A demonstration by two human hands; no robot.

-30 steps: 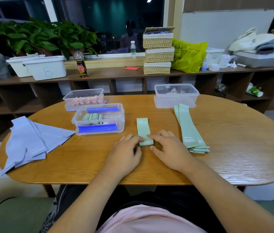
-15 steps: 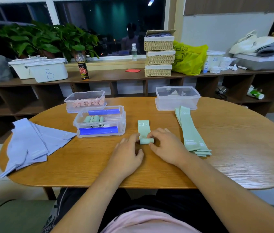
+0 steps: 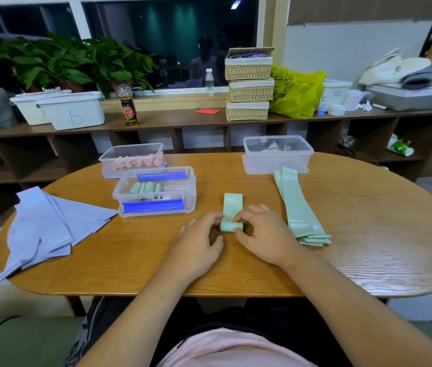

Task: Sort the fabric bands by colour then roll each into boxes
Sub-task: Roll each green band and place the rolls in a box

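A mint-green band (image 3: 232, 205) marked "30 LB" lies on the wooden table (image 3: 130, 255), its near end rolled into a small cylinder. My left hand (image 3: 196, 242) and my right hand (image 3: 259, 234) pinch that roll from either side. A clear box with blue clips (image 3: 156, 193) to the left holds several rolled green bands. Behind it a second clear box (image 3: 132, 160) holds pink rolls. A stack of flat green bands (image 3: 299, 207) lies to the right. Lavender bands (image 3: 48, 226) are spread at the far left.
A third clear box (image 3: 277, 154) stands at the back right of the table. Behind the table runs a low wooden shelf (image 3: 172, 120) with white bins, a bottle, stacked wicker baskets and a yellow bag.
The flat part of the green band has grown shorter and the roll at its near end thicker. Both hands have moved slightly away from me with it.
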